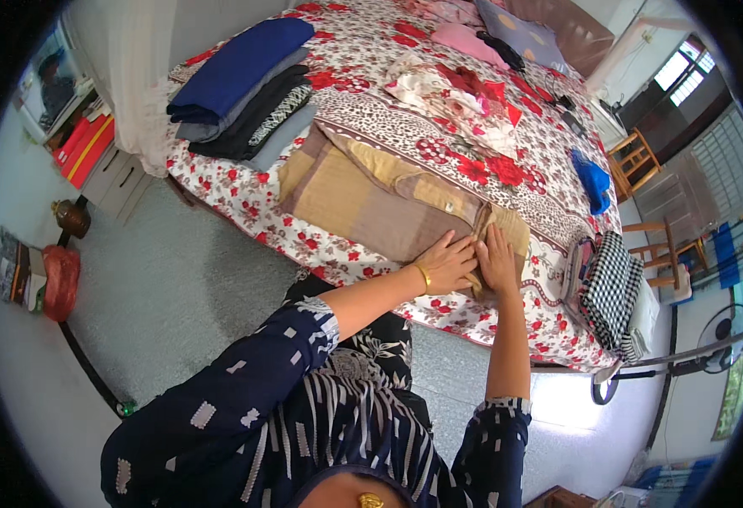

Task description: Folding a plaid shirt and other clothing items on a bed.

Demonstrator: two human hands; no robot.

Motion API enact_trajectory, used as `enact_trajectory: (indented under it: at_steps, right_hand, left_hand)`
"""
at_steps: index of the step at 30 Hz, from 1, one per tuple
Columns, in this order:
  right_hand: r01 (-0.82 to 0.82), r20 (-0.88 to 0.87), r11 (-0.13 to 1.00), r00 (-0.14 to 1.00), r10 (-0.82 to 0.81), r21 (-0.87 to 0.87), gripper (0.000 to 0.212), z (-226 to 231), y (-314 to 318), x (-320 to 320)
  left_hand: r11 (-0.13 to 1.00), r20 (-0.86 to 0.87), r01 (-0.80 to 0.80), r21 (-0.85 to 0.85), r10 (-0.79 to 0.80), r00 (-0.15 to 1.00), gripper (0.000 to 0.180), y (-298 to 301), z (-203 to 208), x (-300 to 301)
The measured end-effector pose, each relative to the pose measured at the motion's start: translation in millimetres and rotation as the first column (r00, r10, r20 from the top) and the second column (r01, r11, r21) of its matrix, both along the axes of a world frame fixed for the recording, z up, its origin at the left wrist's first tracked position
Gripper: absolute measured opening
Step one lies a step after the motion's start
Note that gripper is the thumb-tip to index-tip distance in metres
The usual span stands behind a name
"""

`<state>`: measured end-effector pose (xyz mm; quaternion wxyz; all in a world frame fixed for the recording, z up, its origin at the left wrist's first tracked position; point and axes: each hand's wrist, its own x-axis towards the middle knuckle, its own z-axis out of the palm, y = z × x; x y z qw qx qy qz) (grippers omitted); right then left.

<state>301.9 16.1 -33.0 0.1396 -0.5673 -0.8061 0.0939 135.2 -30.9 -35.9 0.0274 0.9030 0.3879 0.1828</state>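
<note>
A brown and tan garment (pixel 363 203), partly folded, lies along the near edge of the bed. My left hand (pixel 449 264), with a gold bangle at the wrist, rests flat on its right part, fingers stretched out. Beside it my right hand (pixel 497 261) presses on the same cloth, fingers extended and pointing away from me. The two hands almost touch. Under and between them the cloth is rumpled, and its front edge there is partly hidden.
The bed has a red-flowered sheet (pixel 371 102). A stack of folded dark clothes (pixel 240 89) stands at the left, a folded checked pile (pixel 613 288) at the right corner. Loose clothes (pixel 456 97) and a blue cloth (pixel 590 182) lie farther back. A fan (pixel 719 334) stands at right.
</note>
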Motion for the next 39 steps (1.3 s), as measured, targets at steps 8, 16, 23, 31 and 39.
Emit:
enact_trajectory:
  at_steps: [8,16,23,31,39]
  right_hand:
    - [0.05,0.17,0.999,0.984,-0.047,-0.01,0.064,-7.2,53.3,-14.5]
    - [0.152,0.199,0.988,0.969,-0.147,-0.009,0.068,-5.7,90.6,-32.6]
    - [0.057,-0.484,0.998,0.875,-0.031,0.039,0.051,12.1,66.7,-8.1]
    - [-0.202,0.03,0.977,0.979,0.2,0.062,0.045,17.1,-11.7,18.8]
    - [-0.205,0.038,0.979,0.978,0.206,-0.02,0.051,-0.1,37.1,-4.9]
  left_hand:
    - [0.997,0.021,0.002,0.075,-0.004,1.0,0.064,-2.3,-8.0,-3.8]
    - [0.995,-0.04,0.026,0.101,-0.022,0.999,0.069,-4.1,-12.7,-1.0]
    - [0.995,-0.023,0.012,0.101,-0.01,1.0,0.068,-1.3,-21.6,-0.1]
    - [0.989,0.025,-0.006,0.147,0.002,1.0,0.068,-1.9,-21.1,-2.3]
    - [0.997,0.025,0.012,0.072,-0.013,1.0,0.067,-2.7,-18.3,-2.1]
